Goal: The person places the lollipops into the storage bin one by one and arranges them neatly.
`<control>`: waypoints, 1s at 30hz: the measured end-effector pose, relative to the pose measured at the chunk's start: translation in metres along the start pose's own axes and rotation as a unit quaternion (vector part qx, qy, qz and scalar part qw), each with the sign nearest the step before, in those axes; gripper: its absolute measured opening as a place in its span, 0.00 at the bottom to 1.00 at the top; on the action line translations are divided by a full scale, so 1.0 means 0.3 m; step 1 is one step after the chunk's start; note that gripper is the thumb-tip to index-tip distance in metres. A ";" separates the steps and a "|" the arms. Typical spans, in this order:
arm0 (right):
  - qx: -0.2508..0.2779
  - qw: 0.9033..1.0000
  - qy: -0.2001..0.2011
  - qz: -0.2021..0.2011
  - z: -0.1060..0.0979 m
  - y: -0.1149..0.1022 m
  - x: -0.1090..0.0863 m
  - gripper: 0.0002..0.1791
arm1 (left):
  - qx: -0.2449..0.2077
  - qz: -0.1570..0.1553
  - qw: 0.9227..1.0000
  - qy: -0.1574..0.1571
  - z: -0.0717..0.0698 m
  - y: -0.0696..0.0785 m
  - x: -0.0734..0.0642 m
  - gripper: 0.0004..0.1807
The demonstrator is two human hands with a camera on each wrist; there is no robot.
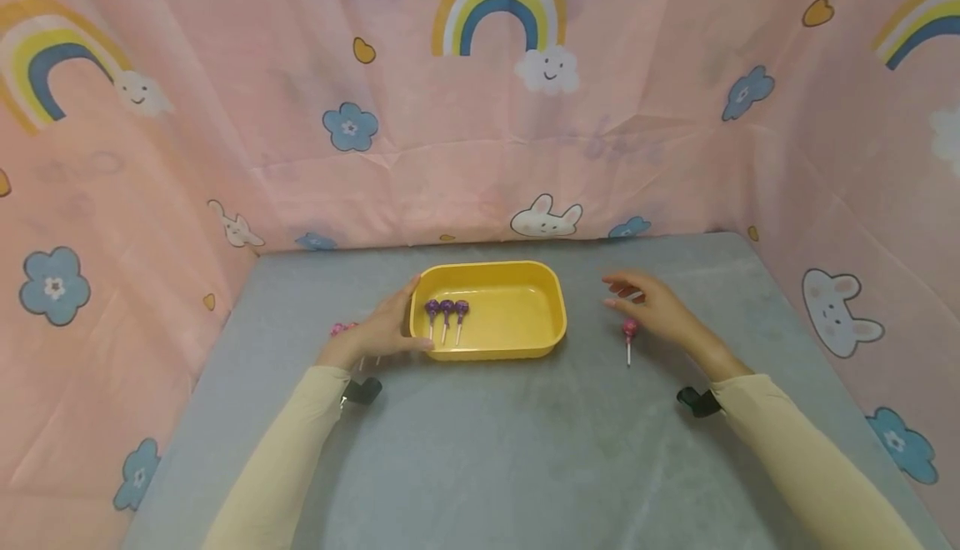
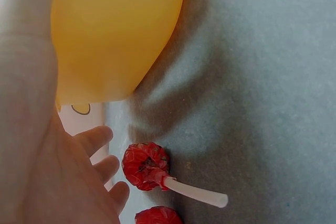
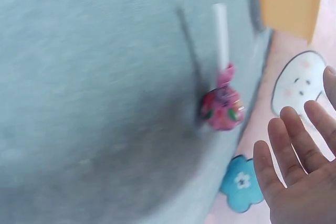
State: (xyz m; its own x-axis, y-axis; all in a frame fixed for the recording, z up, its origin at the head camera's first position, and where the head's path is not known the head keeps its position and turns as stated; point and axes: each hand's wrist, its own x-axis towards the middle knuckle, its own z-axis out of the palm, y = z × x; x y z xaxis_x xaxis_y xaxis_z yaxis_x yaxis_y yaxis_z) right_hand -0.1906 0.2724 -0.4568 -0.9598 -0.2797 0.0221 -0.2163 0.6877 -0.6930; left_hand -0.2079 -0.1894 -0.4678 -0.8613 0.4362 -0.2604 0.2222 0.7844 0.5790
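Observation:
A shallow yellow tray (image 1: 487, 353) holds three purple-wrapped lollipops (image 1: 447, 307) side by side at its left, sticks toward me. My left hand (image 1: 382, 332) rests against the tray's left side, its thumb at the front left corner. In the left wrist view, several of its fingers extend past the tray wall (image 2: 105, 40), near a red-looking lollipop (image 2: 144, 165). Pink lollipops (image 1: 339, 329) lie partly hidden under that hand. To the tray's right, my right hand (image 1: 652, 307) hovers empty just above a single pink lollipop (image 1: 629, 330), fingers loosely extended; it seems not to touch it.
The grey tabletop (image 1: 510, 458) extends in front of the tray. Pink cloth (image 1: 465, 175) printed with rainbows, rabbits and flowers walls off the back and both sides. A dark strap device (image 1: 699, 402) sits on each wrist.

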 end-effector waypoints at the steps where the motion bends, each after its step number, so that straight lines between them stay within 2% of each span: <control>1: 0.002 1.000 0.002 -0.001 0.001 0.008 -0.009 0.27 | 0.000 -0.001 1.000 0.000 0.000 0.001 -0.001 0.68; 8: 0.007 1.000 0.024 -0.016 0.011 0.069 -0.052 0.26 | -0.002 0.000 1.000 -0.001 0.003 -0.003 0.000 0.68; 14: 0.004 0.999 0.035 -0.012 0.012 0.115 -0.079 0.24 | -0.009 -0.004 1.000 -0.004 0.001 -0.001 0.000 0.68; 18: 0.008 1.000 0.026 -0.003 0.007 0.135 -0.094 0.25 | -0.014 -0.012 1.000 -0.005 0.003 -0.004 0.005 0.69; 23: 0.031 0.999 -0.009 0.020 -0.003 0.149 -0.107 0.27 | -0.017 -0.015 1.000 -0.003 0.005 -0.008 0.009 0.69; 26: 0.029 0.999 -0.021 0.018 -0.007 0.160 -0.108 0.26 | -0.015 -0.015 1.000 -0.002 0.005 -0.009 0.008 0.69; 30: 0.020 1.000 -0.016 -0.002 -0.004 0.181 -0.109 0.22 | -0.012 -0.013 1.000 -0.004 0.004 -0.007 0.006 0.69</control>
State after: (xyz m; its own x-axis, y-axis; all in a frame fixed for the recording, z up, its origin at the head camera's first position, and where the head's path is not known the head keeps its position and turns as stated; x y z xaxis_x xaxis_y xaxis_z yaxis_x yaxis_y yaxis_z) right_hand -0.1713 0.3197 -0.4944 -0.9526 -0.3044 0.0015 -0.2117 0.6590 -0.7217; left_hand -0.2093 -0.1896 -0.4703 -0.8631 0.4193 -0.2816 0.1882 0.7844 0.5911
